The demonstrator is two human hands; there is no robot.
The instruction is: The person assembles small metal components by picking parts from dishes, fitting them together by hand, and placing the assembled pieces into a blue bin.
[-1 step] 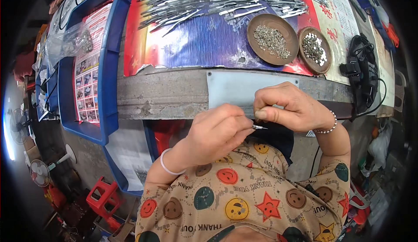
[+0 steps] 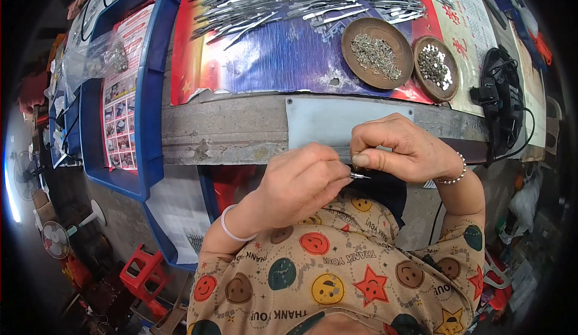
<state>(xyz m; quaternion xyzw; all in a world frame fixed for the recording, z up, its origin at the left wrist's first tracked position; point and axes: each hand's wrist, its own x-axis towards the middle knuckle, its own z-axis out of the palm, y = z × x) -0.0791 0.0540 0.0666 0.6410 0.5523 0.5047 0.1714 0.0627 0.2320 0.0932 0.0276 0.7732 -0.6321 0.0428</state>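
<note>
My left hand [image 2: 304, 184] is closed around a thin silver metal piece [image 2: 360, 176]. Only its narrow pointed end shows past the fingertips; the remainder is hidden in the hand. Close beside it, my right hand [image 2: 404, 149] is pinched, thumb against curled fingers, over something too small to make out. Both hands are held at the table's front edge, by a pale sheet [image 2: 319, 121] fixed there. Beyond them stand a brown round dish [image 2: 352, 70] of small metal pins and a smaller wooden dish [image 2: 419, 82] with white and dark little parts.
Many slim metal pieces [image 2: 289, 0] lie heaped along the far side on a colourful poster [image 2: 253, 70]. A blue plastic tray [image 2: 153, 154] stands at the left with printed sheets and a clear bag [image 2: 99, 58]. At the right lies a black corded device [image 2: 503, 100]. A red stool [image 2: 143, 272] is lower left.
</note>
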